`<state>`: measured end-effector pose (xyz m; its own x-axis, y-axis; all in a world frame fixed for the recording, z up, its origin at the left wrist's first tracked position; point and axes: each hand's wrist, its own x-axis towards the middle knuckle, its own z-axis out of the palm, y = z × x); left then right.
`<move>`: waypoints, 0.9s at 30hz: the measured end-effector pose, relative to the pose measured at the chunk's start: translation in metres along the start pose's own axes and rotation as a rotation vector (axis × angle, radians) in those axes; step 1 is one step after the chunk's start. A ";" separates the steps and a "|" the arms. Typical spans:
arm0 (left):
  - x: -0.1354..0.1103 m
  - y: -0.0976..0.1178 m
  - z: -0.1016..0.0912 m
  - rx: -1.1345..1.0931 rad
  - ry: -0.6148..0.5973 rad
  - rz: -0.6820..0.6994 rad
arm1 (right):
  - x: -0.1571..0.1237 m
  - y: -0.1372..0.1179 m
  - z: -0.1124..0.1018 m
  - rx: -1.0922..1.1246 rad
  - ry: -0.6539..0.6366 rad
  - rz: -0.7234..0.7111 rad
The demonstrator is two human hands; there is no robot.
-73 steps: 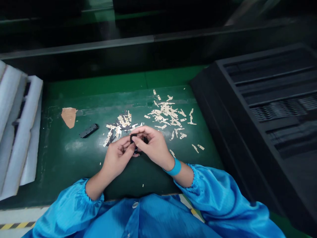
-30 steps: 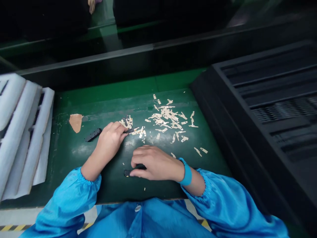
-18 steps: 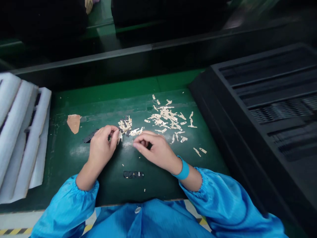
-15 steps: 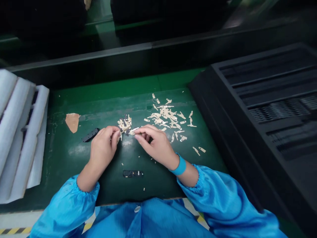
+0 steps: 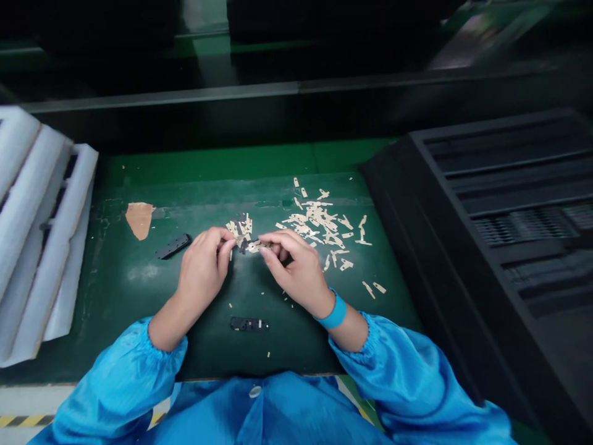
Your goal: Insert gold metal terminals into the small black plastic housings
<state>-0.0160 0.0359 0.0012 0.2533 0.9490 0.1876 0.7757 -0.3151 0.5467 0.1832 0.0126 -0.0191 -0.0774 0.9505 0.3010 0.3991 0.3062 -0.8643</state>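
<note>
My left hand [image 5: 204, 262] is closed, thumb and forefinger pinching a small pale tab [image 5: 239, 239]. Opposite it, my right hand [image 5: 303, 272] is also closed in a pinch. Another pale tab [image 5: 254, 246] shows at its fingertips, partly hidden by them. Just behind the fingers lies a small pile of beige and dark strips [image 5: 245, 224]. To the right spreads a larger heap of flat beige tabs with holes [image 5: 317, 216]. A narrow black plastic part [image 5: 249, 324] lies in front of my hands. Left of my left hand rests another black part [image 5: 173, 246].
A brown paper scrap [image 5: 139, 220] lies at the left of the green table [image 5: 125, 290]. Stacked white foam trays [image 5: 55, 247] stand on the left edge. A large black slotted tray [image 5: 417, 204] takes up the right side. Tiny pale bits are scattered near the front.
Both hands have shifted slightly to the right in the picture, along with the view. The pale tab at my left fingertips shows more plainly. The black parts keep their places on the table.
</note>
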 end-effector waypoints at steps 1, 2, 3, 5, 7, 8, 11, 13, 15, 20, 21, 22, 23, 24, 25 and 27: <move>-0.002 0.001 0.000 -0.041 -0.028 0.000 | 0.001 0.000 0.001 0.023 -0.012 0.027; -0.003 0.001 0.000 -0.058 -0.048 0.012 | 0.001 0.001 0.001 0.043 -0.030 0.051; -0.004 0.000 0.001 -0.053 -0.062 0.032 | 0.002 0.001 0.002 0.054 -0.049 0.068; -0.003 0.000 0.002 -0.005 -0.061 0.074 | 0.001 0.001 0.004 0.036 -0.070 0.069; -0.002 0.000 0.001 0.014 -0.029 0.086 | 0.001 0.001 0.005 -0.001 -0.063 0.041; -0.002 0.002 0.000 -0.017 -0.024 0.075 | 0.001 0.001 0.005 -0.009 -0.059 0.030; -0.004 0.008 -0.003 -0.253 -0.103 -0.044 | 0.001 -0.002 0.005 0.050 -0.049 0.060; -0.006 0.012 -0.003 -0.455 -0.188 -0.180 | 0.001 -0.004 0.004 0.132 -0.033 0.116; -0.008 0.014 -0.002 -0.628 -0.238 -0.303 | 0.002 -0.005 0.004 0.193 -0.013 0.161; -0.006 0.012 0.003 -0.790 -0.287 -0.419 | -0.001 -0.003 0.004 0.144 -0.001 0.133; -0.006 0.012 0.003 -0.790 -0.279 -0.432 | -0.001 -0.003 0.003 0.091 0.020 0.092; -0.005 0.012 0.004 -0.788 -0.270 -0.445 | -0.002 -0.002 0.002 0.020 0.042 0.027; -0.006 0.012 0.004 -0.785 -0.264 -0.455 | -0.003 -0.002 0.001 -0.069 0.060 -0.061; -0.006 0.012 0.005 -0.777 -0.257 -0.457 | -0.004 -0.002 -0.001 -0.168 0.066 -0.160; -0.007 0.013 0.005 -0.764 -0.250 -0.449 | -0.004 -0.001 -0.002 -0.266 0.058 -0.253; -0.008 0.015 0.005 -0.714 -0.241 -0.406 | -0.005 -0.001 -0.005 -0.411 0.005 -0.374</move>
<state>-0.0037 0.0233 0.0035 0.2137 0.9394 -0.2682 0.3036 0.1971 0.9322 0.1878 0.0074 -0.0179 -0.2786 0.7803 0.5600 0.6688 0.5761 -0.4700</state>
